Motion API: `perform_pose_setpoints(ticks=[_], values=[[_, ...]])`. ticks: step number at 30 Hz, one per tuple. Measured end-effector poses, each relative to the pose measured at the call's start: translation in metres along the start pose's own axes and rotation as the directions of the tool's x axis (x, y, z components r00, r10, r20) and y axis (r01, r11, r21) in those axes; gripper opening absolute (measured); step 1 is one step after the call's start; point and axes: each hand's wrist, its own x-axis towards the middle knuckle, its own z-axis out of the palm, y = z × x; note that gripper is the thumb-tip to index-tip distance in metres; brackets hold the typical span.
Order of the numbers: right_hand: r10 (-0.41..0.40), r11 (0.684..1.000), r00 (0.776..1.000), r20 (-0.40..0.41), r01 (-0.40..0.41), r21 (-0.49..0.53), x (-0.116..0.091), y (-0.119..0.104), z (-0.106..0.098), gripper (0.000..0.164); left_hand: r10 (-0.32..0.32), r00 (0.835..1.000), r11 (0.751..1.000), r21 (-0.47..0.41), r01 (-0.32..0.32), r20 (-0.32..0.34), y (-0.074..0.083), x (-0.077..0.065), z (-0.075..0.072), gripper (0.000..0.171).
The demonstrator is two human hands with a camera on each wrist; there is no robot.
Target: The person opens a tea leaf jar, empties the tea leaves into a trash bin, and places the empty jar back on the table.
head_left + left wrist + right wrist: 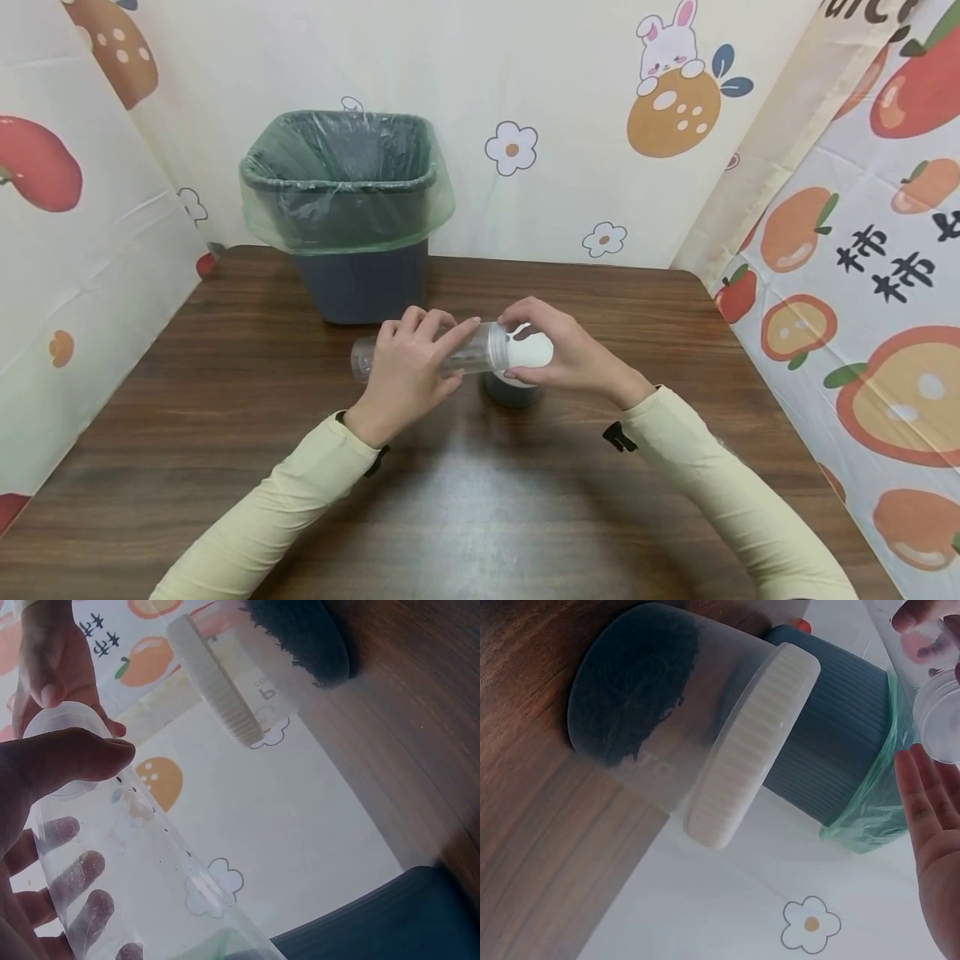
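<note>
A clear plastic bottle (472,354) lies sideways in the air, its threaded-looking end facing right. My left hand (405,371) grips its body, thumb and fingers on opposite sides. A few tiny dark specks (154,810) show on the bottle's wall in the left wrist view. My right hand (558,346) is at the bottle's translucent end (941,724), fingers (926,799) fairly straight and reaching to it. Below and behind stands an upright clear jar (667,769) with a ribbed white lid (754,746) and dark shredded stuff (641,690) inside.
A dark blue bin (363,283) lined with a thin green bag (345,225) stands at the table's back left. The brown wooden table (465,508) meets a patterned curtain (555,208) at the back and sides.
</note>
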Motion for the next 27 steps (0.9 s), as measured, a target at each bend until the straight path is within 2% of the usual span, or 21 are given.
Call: perform_pose_setpoints(ticks=[4,8,11,14,18,21,23,27], values=[[0.099,0.995,0.995,-0.015,-0.099,0.016,-0.002,-0.001,0.001,0.059,0.001,1.0,1.0,-0.002,-0.001,0.003,0.0,0.0,0.0,0.069],[0.222,0.975,0.975,-0.017,-0.222,-0.023,-0.004,-0.002,0.001,0.049,0.006,1.0,1.0,0.002,-0.006,-0.002,0.0,0.0,0.001,0.069],[0.255,0.965,0.967,-0.021,-0.256,-0.059,-0.003,-0.003,0.0,0.044,0.009,1.0,1.0,0.007,-0.008,-0.006,0.001,0.0,0.001,0.07],[0.209,0.974,0.977,-0.029,-0.211,-0.079,-0.002,-0.002,-0.003,0.058,0.004,1.0,1.0,0.007,-0.004,-0.004,0.001,0.0,0.002,0.071],[0.086,0.994,0.996,-0.005,-0.086,-0.067,0.004,-0.02,-0.009,0.072,-0.003,1.0,1.0,0.007,0.003,-0.001,0.001,-0.001,0.002,0.071],[0.012,0.999,1.0,0.011,-0.011,-0.05,0.009,-0.035,-0.01,0.062,-0.006,1.0,1.0,0.007,0.006,0.0,0.001,-0.001,0.002,0.07],[-0.019,0.999,1.0,0.004,0.019,-0.04,0.01,-0.035,-0.009,0.055,-0.007,1.0,1.0,0.008,0.007,0.0,0.001,-0.001,0.002,0.071],[0.001,1.0,1.0,-0.013,-0.001,-0.013,0.009,-0.036,-0.007,0.051,-0.004,1.0,1.0,0.013,0.004,-0.009,0.002,0.0,0.002,0.071]])
